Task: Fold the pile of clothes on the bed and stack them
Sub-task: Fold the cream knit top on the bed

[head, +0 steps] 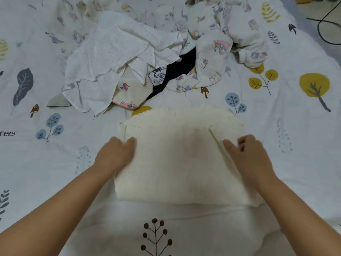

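Fingers: left hand point(115, 154) flat, straight; right hand point(248, 154) loosely curled, both blurred, resting on the garment's side edges.
Garment: folded cream ribbed knit top point(177, 163) on the leaf-printed white bedsheet point(295, 145).
Pile: unfolded patterned clothes point(147, 58) behind.

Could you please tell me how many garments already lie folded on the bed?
1: the cream knit garment in front of the person, its edges under the left hand and right hand. The unfolded pile behind may hide others.
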A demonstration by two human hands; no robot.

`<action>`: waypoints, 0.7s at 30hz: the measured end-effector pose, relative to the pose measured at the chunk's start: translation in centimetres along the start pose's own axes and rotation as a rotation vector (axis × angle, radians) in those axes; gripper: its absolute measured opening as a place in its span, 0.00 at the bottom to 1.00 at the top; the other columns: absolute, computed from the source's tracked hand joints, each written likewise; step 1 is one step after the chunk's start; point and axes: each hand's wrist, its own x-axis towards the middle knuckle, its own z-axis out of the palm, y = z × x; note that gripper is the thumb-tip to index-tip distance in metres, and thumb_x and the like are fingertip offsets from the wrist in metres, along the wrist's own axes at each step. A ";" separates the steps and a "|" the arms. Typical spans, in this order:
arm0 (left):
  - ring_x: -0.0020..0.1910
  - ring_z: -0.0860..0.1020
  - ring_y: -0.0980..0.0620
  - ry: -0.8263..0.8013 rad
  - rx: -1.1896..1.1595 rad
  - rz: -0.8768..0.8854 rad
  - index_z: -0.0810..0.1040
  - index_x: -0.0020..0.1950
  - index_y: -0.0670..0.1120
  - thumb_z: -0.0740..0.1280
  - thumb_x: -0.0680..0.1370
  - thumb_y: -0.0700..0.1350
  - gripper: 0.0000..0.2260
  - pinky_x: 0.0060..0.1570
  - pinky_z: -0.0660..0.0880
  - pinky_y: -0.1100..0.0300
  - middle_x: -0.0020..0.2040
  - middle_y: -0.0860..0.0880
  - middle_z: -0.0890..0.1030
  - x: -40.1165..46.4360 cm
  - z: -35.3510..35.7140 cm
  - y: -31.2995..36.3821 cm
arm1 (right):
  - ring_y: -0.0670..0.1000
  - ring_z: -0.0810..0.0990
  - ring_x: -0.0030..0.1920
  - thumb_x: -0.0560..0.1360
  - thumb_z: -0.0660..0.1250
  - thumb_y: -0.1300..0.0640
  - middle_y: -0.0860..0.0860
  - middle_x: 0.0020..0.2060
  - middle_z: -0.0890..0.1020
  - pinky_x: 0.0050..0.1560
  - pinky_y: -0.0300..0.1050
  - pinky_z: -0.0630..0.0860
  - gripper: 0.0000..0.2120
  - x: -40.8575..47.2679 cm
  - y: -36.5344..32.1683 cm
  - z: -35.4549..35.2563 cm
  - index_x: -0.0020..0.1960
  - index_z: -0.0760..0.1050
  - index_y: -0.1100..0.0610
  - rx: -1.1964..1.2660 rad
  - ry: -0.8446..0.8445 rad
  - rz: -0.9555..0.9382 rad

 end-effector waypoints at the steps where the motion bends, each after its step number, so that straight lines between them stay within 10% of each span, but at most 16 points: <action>1: 0.43 0.73 0.44 -0.007 0.014 0.016 0.69 0.42 0.39 0.57 0.79 0.53 0.17 0.43 0.66 0.55 0.41 0.44 0.74 -0.4 0.2 0.0 | 0.57 0.75 0.48 0.73 0.64 0.41 0.54 0.47 0.75 0.49 0.50 0.72 0.19 -0.3 0.3 0.5 0.51 0.70 0.56 -0.052 -0.040 -0.010; 5: 0.33 0.65 0.48 0.223 -0.090 0.108 0.61 0.32 0.43 0.57 0.81 0.46 0.17 0.35 0.58 0.55 0.31 0.48 0.66 -0.1 0.8 0.4 | 0.56 0.70 0.37 0.77 0.63 0.52 0.52 0.30 0.71 0.36 0.47 0.59 0.14 0.8 1.0 0.7 0.37 0.69 0.60 0.100 0.114 0.001; 9: 0.38 0.70 0.42 0.321 -0.167 0.083 0.65 0.37 0.41 0.57 0.81 0.46 0.14 0.37 0.60 0.55 0.33 0.46 0.70 0.5 1.1 -0.5 | 0.55 0.72 0.40 0.77 0.61 0.55 0.53 0.32 0.71 0.41 0.46 0.67 0.12 2.3 2.5 -0.4 0.38 0.68 0.60 0.445 0.230 0.275; 13: 0.53 0.73 0.38 0.348 -0.109 0.102 0.67 0.61 0.36 0.61 0.79 0.46 0.16 0.47 0.67 0.51 0.56 0.37 0.75 -0.3 0.8 0.5 | 0.57 0.74 0.50 0.76 0.63 0.55 0.55 0.51 0.74 0.50 0.48 0.68 0.16 2.3 1.6 -1.1 0.61 0.67 0.60 0.242 0.178 0.244; 16: 0.62 0.69 0.36 0.516 0.020 0.471 0.67 0.67 0.37 0.60 0.77 0.47 0.22 0.59 0.67 0.45 0.64 0.36 0.71 -1.6 1.1 2.5 | 0.58 0.65 0.68 0.77 0.61 0.59 0.58 0.67 0.66 0.65 0.53 0.62 0.24 1.5 -0.8 -1.4 0.71 0.61 0.59 0.057 0.401 -0.045; 21: 0.76 0.43 0.42 0.173 0.402 0.715 0.50 0.77 0.51 0.38 0.73 0.65 0.35 0.71 0.41 0.43 0.78 0.43 0.47 -0.2 4.6 3.2 | 0.53 0.38 0.76 0.79 0.46 0.41 0.53 0.76 0.40 0.73 0.58 0.40 0.33 1.9 -0.7 3.4 0.77 0.39 0.55 -0.496 0.054 -0.374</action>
